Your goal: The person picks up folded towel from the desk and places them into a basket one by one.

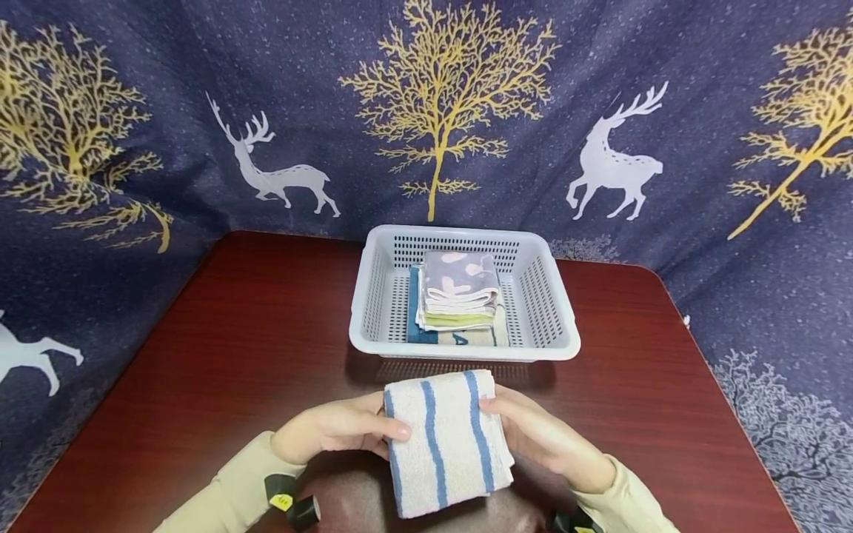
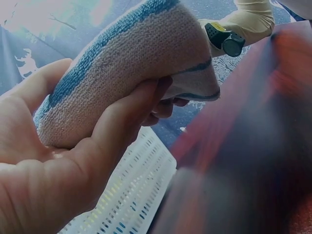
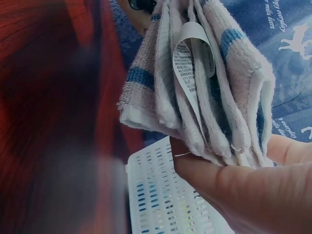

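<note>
A folded white towel with blue stripes (image 1: 443, 444) is held up above the table's front part, between both hands. My left hand (image 1: 343, 426) grips its left edge, thumb on the front face and fingers behind. On the opposite edge, my right hand (image 1: 543, 433) pinches the towel, thumb in front. The right wrist view shows the towel's layered edges (image 3: 195, 107) and a white care label (image 3: 187, 63) looping out between them. In the left wrist view the rounded fold (image 2: 112, 73) lies in the left palm.
Just beyond the hands stands a light grey perforated basket (image 1: 466, 354). Inside it lie folded towels: a grey patterned one (image 1: 460, 272) on top, a yellow-green one (image 1: 456, 320) and a blue one (image 1: 421, 335) lower down. A dark blue curtain (image 1: 293, 44) hangs behind the red-brown table (image 1: 266, 318).
</note>
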Demonstrator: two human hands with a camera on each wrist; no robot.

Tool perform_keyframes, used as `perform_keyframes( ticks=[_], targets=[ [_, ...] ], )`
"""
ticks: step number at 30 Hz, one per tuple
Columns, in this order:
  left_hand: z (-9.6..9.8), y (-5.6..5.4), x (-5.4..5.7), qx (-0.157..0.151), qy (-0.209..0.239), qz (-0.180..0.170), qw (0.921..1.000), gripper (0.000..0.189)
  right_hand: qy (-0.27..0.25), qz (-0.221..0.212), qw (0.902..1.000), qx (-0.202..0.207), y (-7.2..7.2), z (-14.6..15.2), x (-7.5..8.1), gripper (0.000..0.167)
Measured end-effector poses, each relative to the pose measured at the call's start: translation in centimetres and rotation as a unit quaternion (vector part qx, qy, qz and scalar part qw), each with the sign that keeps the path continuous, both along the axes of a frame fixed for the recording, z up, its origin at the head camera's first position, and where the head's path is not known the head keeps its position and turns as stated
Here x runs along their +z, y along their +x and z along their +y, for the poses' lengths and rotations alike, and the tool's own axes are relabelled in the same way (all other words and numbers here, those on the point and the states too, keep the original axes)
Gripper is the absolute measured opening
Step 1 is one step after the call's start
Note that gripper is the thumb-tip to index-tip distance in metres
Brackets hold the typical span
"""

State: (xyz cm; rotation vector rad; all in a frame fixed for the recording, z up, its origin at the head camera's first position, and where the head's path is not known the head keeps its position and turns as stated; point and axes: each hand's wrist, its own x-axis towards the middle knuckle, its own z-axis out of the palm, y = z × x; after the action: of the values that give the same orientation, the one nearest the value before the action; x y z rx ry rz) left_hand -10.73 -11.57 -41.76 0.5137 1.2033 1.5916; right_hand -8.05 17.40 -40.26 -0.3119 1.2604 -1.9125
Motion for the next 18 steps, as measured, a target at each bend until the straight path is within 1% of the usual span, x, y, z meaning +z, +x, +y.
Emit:
perform_keyframes(
  ticks=[12,18],
  targets=[
    [0.11,-0.06,0.54,-0.003,0.023,0.001,0.9997,0.063,0.025,-0.024,0.9994,-0.009,0.18,0.27,0.48,0.034],
    [0.15,-0.07,0.68,0.003,0.031,-0.007,0.9995,0.058,0.041,-0.032,0.9986,-0.005,0.35,0.16,0.77,0.048]
  ],
)
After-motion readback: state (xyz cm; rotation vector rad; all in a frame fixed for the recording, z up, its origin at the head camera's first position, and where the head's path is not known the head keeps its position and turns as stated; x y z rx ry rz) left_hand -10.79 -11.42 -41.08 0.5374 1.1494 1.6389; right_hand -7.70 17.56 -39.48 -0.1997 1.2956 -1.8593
